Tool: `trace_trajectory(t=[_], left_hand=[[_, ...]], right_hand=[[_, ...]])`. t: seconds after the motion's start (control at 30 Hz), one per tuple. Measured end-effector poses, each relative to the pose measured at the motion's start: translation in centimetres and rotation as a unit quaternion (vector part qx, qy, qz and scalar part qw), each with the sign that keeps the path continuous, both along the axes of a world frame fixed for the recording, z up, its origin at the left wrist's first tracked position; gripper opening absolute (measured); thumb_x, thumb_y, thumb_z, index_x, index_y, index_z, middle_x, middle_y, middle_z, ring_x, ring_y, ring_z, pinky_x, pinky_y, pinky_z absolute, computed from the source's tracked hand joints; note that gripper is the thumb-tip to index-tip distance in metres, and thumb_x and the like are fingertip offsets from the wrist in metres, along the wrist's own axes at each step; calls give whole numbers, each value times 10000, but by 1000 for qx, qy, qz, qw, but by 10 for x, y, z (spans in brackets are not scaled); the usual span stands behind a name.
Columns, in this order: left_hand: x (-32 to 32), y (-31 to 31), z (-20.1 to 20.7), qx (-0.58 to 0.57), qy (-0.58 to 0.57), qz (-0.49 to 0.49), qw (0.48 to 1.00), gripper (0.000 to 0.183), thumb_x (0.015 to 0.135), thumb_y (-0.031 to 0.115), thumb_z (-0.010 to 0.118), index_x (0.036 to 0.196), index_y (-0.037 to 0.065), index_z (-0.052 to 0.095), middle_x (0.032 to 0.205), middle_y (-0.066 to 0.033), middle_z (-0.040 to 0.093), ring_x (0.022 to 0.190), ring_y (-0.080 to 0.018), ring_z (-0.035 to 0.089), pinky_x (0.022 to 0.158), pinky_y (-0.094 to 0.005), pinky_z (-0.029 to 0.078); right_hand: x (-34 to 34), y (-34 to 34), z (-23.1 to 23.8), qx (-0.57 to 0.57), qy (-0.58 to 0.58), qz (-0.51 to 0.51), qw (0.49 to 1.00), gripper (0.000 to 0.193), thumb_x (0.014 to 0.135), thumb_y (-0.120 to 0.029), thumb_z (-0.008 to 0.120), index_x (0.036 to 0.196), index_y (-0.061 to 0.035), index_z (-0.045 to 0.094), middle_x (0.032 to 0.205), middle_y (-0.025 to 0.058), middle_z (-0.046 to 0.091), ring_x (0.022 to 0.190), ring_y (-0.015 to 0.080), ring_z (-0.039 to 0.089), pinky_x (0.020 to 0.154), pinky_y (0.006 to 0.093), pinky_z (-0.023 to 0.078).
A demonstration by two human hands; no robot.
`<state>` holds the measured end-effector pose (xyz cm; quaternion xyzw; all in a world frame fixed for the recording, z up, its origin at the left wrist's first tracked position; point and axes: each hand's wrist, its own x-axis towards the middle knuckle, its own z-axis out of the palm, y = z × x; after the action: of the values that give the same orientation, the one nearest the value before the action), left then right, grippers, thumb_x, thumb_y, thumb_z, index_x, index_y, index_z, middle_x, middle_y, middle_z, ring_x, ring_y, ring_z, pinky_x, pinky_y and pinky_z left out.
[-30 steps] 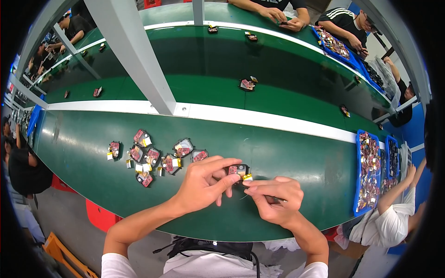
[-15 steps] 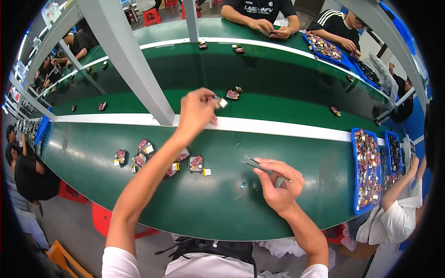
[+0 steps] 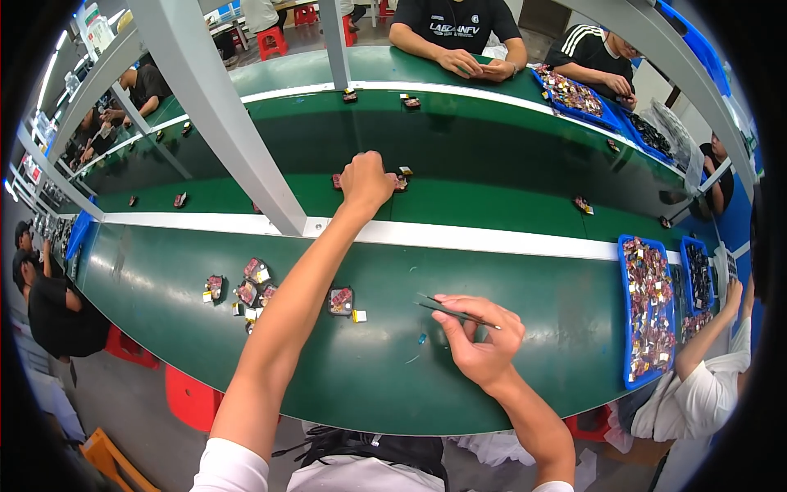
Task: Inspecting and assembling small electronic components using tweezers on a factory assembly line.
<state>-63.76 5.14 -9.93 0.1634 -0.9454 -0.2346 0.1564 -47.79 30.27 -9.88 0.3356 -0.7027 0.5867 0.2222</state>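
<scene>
Likely a placing step: the left hand point(image 3: 367, 182) is at circuit modules point(image 3: 401, 185), its fingers' opening and hold hidden. Right hand point(image 3: 485, 332) pinches tweezers point(image 3: 455, 315). Next calls for gentle release.

Left hand point(image 3: 367, 184): fingertips hidden behind the knuckles, grip unreadable; circuit unit point(image 3: 401, 184) beside it partly covered. Left forearm point(image 3: 299, 312) masks part of the clustered units point(image 3: 256, 271). Blue scrap point(image 3: 422, 338) too small to identify. Black-shirted co-worker point(image 3: 459, 37) opposite: head cut off by top edge.
</scene>
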Motion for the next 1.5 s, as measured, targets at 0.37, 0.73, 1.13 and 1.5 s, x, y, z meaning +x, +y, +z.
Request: trace_trajectory(t=[0.37,0.73,1.13,1.5], left_hand=[[20,5,2,256,93,-44,961,157,814,94,775,852,-19,674,708,-111,726,540,-216,688,542,-345,522],[205,31,27,399,-6,-155,904,120,896,-4,680,998,-59,710,680,-31,669,482,-51,563,451,-213,414],[216,47,8,301,120,-197,925,127,875,-64,696,1001,-68,705,696,-51,688,482,-47,593,430,-195,414],[219,49,13,395,83,-181,897,133,910,-34,691,1039,-66,708,763,-71,702,521,-73,628,400,-195,413]], right_hand=[[6,-4,-1,6,-40,7,999,202,737,84,811,903,5,727,918,146,781,416,38,475,439,198,380],[7,2,6,-67,-270,97,956,145,835,78,755,940,27,669,920,133,766,531,-14,440,492,152,356],[11,-3,1,-33,-294,65,953,158,839,52,776,966,22,685,805,30,719,518,-23,453,468,167,324],[10,0,1,-43,-377,86,921,152,859,52,753,980,30,664,894,92,758,566,-34,424,499,158,322]])
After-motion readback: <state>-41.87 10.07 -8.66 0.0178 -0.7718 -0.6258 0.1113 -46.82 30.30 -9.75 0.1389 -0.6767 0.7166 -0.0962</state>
